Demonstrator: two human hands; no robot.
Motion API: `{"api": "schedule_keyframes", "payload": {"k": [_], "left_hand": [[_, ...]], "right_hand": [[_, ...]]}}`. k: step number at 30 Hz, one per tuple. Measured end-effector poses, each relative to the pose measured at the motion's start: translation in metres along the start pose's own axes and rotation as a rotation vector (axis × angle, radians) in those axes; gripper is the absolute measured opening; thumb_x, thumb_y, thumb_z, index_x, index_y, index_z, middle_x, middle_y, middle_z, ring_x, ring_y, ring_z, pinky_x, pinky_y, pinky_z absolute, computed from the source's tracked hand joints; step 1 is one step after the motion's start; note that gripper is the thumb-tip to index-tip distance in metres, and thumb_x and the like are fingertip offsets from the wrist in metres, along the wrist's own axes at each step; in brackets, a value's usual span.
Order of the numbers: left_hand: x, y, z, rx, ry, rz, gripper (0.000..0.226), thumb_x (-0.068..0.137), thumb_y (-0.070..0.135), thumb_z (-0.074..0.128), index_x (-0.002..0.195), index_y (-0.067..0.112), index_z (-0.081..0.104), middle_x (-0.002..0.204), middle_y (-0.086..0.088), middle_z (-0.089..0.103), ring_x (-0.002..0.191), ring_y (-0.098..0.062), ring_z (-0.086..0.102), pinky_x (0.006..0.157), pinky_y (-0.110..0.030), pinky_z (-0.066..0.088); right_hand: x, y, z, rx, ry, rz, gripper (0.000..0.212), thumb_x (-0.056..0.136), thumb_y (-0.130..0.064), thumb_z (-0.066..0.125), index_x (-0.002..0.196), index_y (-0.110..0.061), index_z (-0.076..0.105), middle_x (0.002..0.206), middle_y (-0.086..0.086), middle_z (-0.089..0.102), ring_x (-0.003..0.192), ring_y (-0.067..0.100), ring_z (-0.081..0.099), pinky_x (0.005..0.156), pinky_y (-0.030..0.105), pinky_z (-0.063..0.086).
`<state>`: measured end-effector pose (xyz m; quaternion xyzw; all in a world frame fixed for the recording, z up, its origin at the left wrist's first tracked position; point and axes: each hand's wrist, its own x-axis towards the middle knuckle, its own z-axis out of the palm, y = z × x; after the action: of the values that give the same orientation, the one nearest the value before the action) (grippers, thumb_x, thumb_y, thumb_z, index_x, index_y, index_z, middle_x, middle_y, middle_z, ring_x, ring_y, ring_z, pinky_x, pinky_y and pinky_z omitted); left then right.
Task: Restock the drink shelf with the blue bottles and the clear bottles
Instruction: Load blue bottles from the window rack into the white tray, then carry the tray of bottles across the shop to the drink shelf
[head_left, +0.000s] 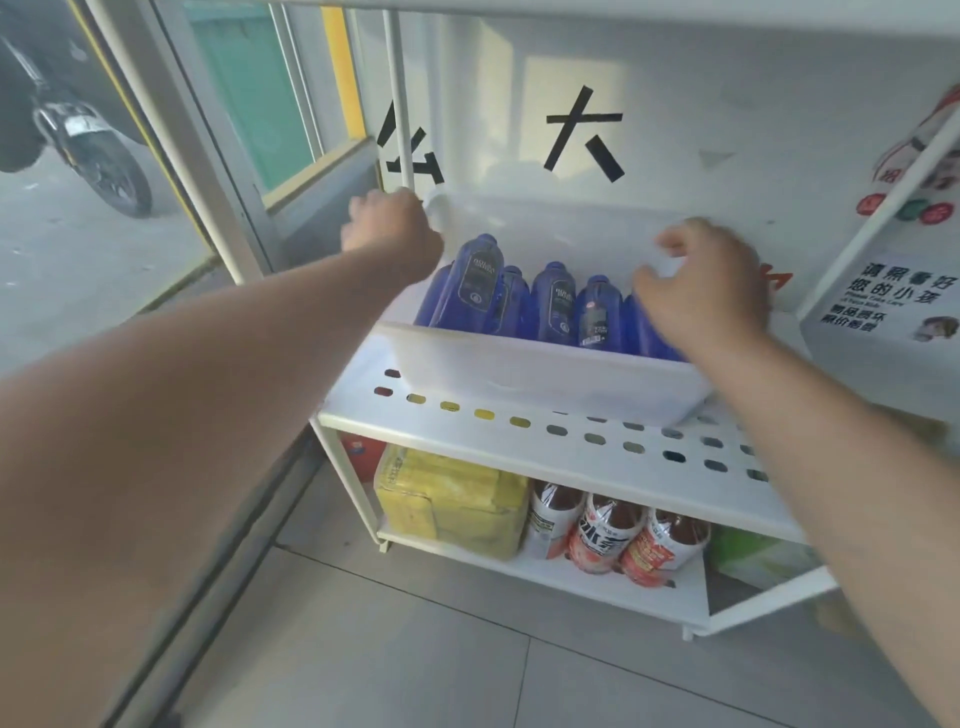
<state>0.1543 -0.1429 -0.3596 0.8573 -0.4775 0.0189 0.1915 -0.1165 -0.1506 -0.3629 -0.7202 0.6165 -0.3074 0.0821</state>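
Several blue bottles (555, 304) with dark labels stand upright in a translucent white bin (524, 371). The bin rests on the white perforated shelf (519, 441) and looks slightly tilted. My left hand (389, 226) is closed around the bin's far left corner. My right hand (711, 291) curls over the bin's right end, above the rightmost blue bottle (655, 338), and hides the rim there. No clear bottles are visible.
On the lower shelf (571, 571) sit yellow packs (452, 499) and red-labelled drink bottles (608, 535). A white upright post (400, 104) stands behind my left hand. A glass door frame (208, 156) is at left, with a motorbike (88, 140) outside. A sign panel (893, 306) is at right.
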Motion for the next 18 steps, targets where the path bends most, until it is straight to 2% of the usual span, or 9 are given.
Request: {"api": "schedule_keyframes", "payload": {"k": [2, 3, 5, 6, 7, 10, 12, 14, 18], "left_hand": [[-0.004, -0.019, -0.005, 0.086, -0.101, -0.079, 0.043, 0.085, 0.035, 0.064, 0.115, 0.006, 0.058, 0.125, -0.019, 0.056, 0.112, -0.037, 0.052, 0.077, -0.04, 0.051], [-0.008, -0.027, -0.004, 0.026, -0.209, -0.142, 0.049, 0.083, 0.039, 0.068, 0.119, 0.007, 0.057, 0.124, -0.018, 0.057, 0.105, -0.035, 0.056, 0.068, -0.036, 0.05], [-0.022, -0.037, 0.001, -0.256, -0.431, -0.294, 0.059, 0.084, 0.036, 0.071, 0.132, 0.01, 0.05, 0.124, -0.015, 0.058, 0.095, -0.029, 0.058, 0.057, -0.032, 0.049], [-0.027, -0.04, 0.004, -0.399, -0.461, -0.348, 0.056, 0.085, 0.03, 0.069, 0.134, 0.012, 0.049, 0.122, -0.013, 0.058, 0.093, -0.025, 0.059, 0.057, -0.031, 0.051], [-0.029, -0.041, 0.007, -0.482, -0.423, -0.378, 0.052, 0.085, 0.022, 0.067, 0.133, 0.012, 0.051, 0.119, -0.012, 0.059, 0.093, -0.024, 0.06, 0.062, -0.03, 0.054], [-0.038, -0.046, 0.001, -0.558, -0.285, -0.347, 0.047, 0.083, 0.007, 0.062, 0.129, 0.01, 0.057, 0.112, -0.012, 0.061, 0.092, -0.025, 0.06, 0.067, -0.031, 0.052], [-0.052, -0.052, -0.007, -0.59, -0.288, -0.332, 0.04, 0.082, 0.004, 0.06, 0.122, 0.007, 0.062, 0.108, -0.013, 0.063, 0.089, -0.026, 0.061, 0.064, -0.03, 0.049], [-0.071, -0.061, -0.013, -0.582, -0.304, -0.325, 0.027, 0.082, 0.004, 0.058, 0.108, 0.006, 0.066, 0.099, -0.015, 0.063, 0.09, -0.031, 0.062, 0.07, -0.032, 0.05], [-0.113, -0.072, -0.045, -0.597, -0.352, -0.357, 0.015, 0.082, 0.003, 0.056, 0.095, 0.002, 0.064, 0.081, -0.012, 0.057, 0.072, -0.028, 0.054, 0.06, -0.027, 0.043]], "right_hand": [[0.01, 0.031, -0.015, -0.194, -0.147, 0.204, 0.057, 0.082, -0.043, 0.067, 0.127, -0.01, 0.055, 0.125, 0.018, 0.059, 0.116, 0.039, 0.055, 0.091, 0.045, 0.047], [0.009, 0.041, -0.018, -0.147, -0.257, 0.316, 0.054, 0.081, -0.042, 0.068, 0.122, -0.008, 0.056, 0.117, 0.018, 0.06, 0.105, 0.037, 0.058, 0.084, 0.042, 0.048], [0.002, 0.048, -0.017, 0.17, -0.437, 0.521, 0.025, 0.085, -0.027, 0.067, 0.102, -0.01, 0.059, 0.095, 0.012, 0.059, 0.078, 0.029, 0.056, 0.069, 0.034, 0.046], [-0.001, 0.052, -0.014, 0.286, -0.44, 0.585, 0.012, 0.087, -0.019, 0.065, 0.094, -0.011, 0.058, 0.091, 0.01, 0.057, 0.072, 0.025, 0.052, 0.064, 0.032, 0.044], [-0.002, 0.056, -0.011, 0.34, -0.417, 0.605, 0.007, 0.088, -0.012, 0.062, 0.092, -0.011, 0.057, 0.089, 0.01, 0.056, 0.071, 0.025, 0.051, 0.062, 0.03, 0.042], [-0.007, 0.061, -0.014, 0.361, -0.301, 0.538, 0.023, 0.087, 0.001, 0.054, 0.106, -0.012, 0.059, 0.084, 0.007, 0.058, 0.078, 0.028, 0.055, 0.067, 0.029, 0.044], [-0.018, 0.06, -0.02, 0.368, -0.309, 0.519, 0.029, 0.087, 0.003, 0.053, 0.11, -0.013, 0.06, 0.092, 0.012, 0.062, 0.085, 0.03, 0.059, 0.072, 0.032, 0.048], [-0.039, 0.059, -0.025, 0.352, -0.334, 0.514, 0.032, 0.089, 0.002, 0.053, 0.116, -0.011, 0.062, 0.105, 0.015, 0.065, 0.096, 0.033, 0.061, 0.077, 0.036, 0.05], [-0.079, 0.045, -0.061, 0.348, -0.349, 0.519, 0.038, 0.09, -0.001, 0.052, 0.126, -0.01, 0.059, 0.117, 0.014, 0.063, 0.105, 0.03, 0.059, 0.071, 0.027, 0.042]]}}
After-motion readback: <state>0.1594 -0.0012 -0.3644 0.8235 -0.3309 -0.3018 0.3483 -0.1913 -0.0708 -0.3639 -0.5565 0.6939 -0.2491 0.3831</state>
